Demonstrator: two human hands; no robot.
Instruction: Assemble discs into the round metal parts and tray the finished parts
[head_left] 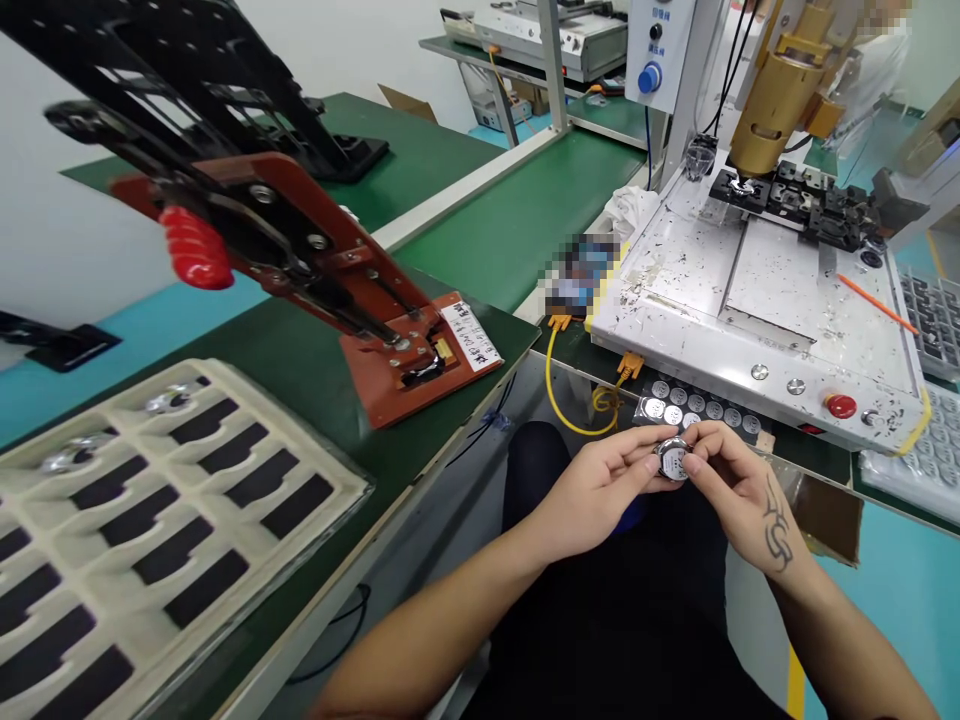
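Both my hands meet over my lap, below the bench edge. Between their fingertips is a small round silver part [673, 459] with a white printed face. My left hand [600, 485] pinches its left rim, and my right hand [735, 480] pinches its right rim. Just behind my fingers lies a dark tray of round silver discs [697, 405] at the foot of the white machine base [757, 300].
A red toggle clamp press [330, 280] with a red handle grip [193, 250] stands on the green bench at left. A cream tray with dark slots [150, 520] lies at the near left. A brass-coloured machine head [776, 95], yellow cable [562, 400] and red button [840, 405] are at right.
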